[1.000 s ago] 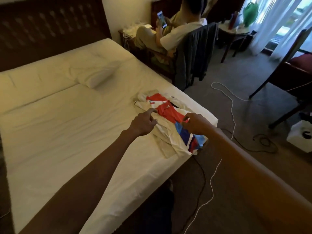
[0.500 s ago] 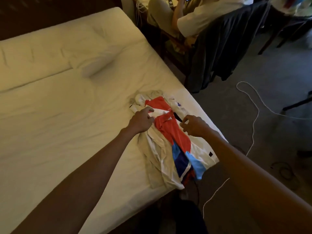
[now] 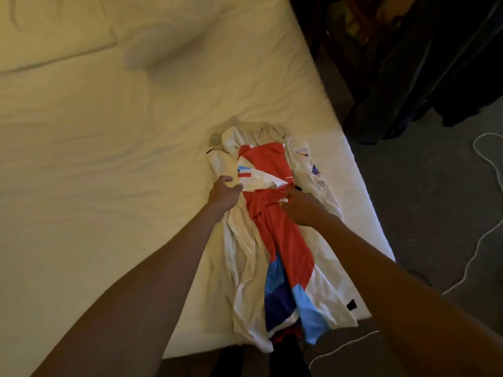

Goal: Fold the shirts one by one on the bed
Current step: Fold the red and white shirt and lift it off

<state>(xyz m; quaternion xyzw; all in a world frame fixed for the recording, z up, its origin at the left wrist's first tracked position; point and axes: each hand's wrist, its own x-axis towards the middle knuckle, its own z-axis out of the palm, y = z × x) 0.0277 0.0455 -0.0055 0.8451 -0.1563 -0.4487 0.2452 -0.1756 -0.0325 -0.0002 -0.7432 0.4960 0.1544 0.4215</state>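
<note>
they're starting on the red, white and blue shirt (image 3: 283, 240) lying crumpled at the edge of the bed (image 3: 109, 159), right hand (image 3: 299, 209) pinching its red middle, left hand (image 3: 223, 193) half-curled at the white side, grip unclear, so I'm guessing spreading it flat comes next

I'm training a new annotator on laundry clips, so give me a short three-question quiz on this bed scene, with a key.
1. True or false: the pile of shirts lies in the middle of the bed, far from every edge.
2. Multiple choice: between the left hand and the right hand, the top shirt is mainly A) green, B) red, C) black.
3. Fill in: a white ___ trails over the carpet beside the bed.
Key: 1 false, it lies along the bed edge next to the carpet; 2 B; 3 cable.
</note>
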